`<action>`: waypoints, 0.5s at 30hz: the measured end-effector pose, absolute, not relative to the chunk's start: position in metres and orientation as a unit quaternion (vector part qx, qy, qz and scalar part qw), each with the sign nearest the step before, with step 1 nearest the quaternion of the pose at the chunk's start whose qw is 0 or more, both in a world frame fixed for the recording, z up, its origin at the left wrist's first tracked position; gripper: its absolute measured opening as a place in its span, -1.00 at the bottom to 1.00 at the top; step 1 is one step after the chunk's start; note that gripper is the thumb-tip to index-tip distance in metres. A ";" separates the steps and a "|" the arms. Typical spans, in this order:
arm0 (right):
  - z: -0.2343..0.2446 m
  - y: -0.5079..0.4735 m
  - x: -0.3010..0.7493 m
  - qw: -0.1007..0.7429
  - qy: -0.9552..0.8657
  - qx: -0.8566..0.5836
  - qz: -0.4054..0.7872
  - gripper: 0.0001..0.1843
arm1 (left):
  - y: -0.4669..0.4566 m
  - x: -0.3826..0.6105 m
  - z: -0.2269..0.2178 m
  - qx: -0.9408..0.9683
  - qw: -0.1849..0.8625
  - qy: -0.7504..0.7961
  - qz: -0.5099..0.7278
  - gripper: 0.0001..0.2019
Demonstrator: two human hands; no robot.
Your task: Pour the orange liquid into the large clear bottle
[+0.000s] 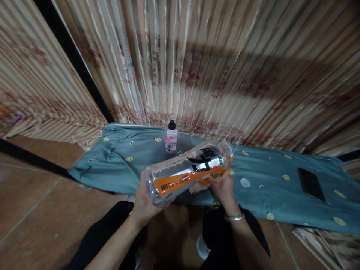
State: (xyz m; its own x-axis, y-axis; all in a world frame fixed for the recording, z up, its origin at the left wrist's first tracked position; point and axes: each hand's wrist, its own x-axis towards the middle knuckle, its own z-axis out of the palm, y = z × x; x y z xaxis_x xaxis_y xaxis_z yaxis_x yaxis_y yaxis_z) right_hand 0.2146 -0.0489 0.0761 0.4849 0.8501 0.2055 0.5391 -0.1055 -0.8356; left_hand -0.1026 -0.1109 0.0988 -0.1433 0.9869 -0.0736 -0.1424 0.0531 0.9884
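Note:
A large clear plastic bottle (188, 170) with an orange and silver label lies tilted across the middle, its neck toward the upper right. My left hand (147, 202) is wrapped around its base from below. Under the neck end, my right hand (223, 187) is closed on an orange tool (219, 174), mostly hidden behind the bottle. A thin, pale, blade-like strip (237, 145) sticks out past the neck; whether it belongs to that tool I cannot tell. Below the bottle, a crumpled pale piece (195, 188) shows in part.
A small pump-top bottle (171, 138) with a pink label stands at the back of the teal cloth (120, 150). To the right lie a white round disc (245, 182) and a black phone (311, 183). Behind hangs a pleated curtain (197, 67); a dark pole (75, 60) slants at left.

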 end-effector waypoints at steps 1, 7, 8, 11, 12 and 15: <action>0.075 -0.049 0.215 0.468 -0.483 -0.722 0.161 0.07 | -0.110 -0.101 0.097 0.407 0.511 0.511 0.558 -0.05; 0.073 -0.049 0.216 0.455 -0.482 -0.730 0.166 0.07 | -0.101 -0.100 0.089 0.443 0.466 0.510 0.571 0.04; 0.073 -0.049 0.216 0.451 -0.480 -0.733 0.169 0.07 | -0.100 -0.101 0.088 0.448 0.455 0.509 0.577 0.02; 0.075 -0.049 0.217 0.452 -0.478 -0.733 0.173 0.07 | -0.100 -0.100 0.092 0.459 0.435 0.497 0.594 0.00; 0.075 -0.048 0.217 0.455 -0.478 -0.731 0.173 0.07 | -0.101 -0.099 0.095 0.456 0.431 0.494 0.602 0.00; 0.077 -0.047 0.217 0.456 -0.479 -0.730 0.172 0.08 | -0.107 -0.096 0.106 0.453 0.442 0.495 0.596 -0.01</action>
State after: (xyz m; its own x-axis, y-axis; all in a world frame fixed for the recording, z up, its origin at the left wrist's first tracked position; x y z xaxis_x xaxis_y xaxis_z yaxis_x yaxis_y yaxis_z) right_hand 0.2173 -0.0474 0.0773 0.4817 0.8564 0.1858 0.5423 -0.1247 -0.8309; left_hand -0.0962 -0.1070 0.1056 -0.1999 0.9745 0.1021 -0.0781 -0.1197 0.9897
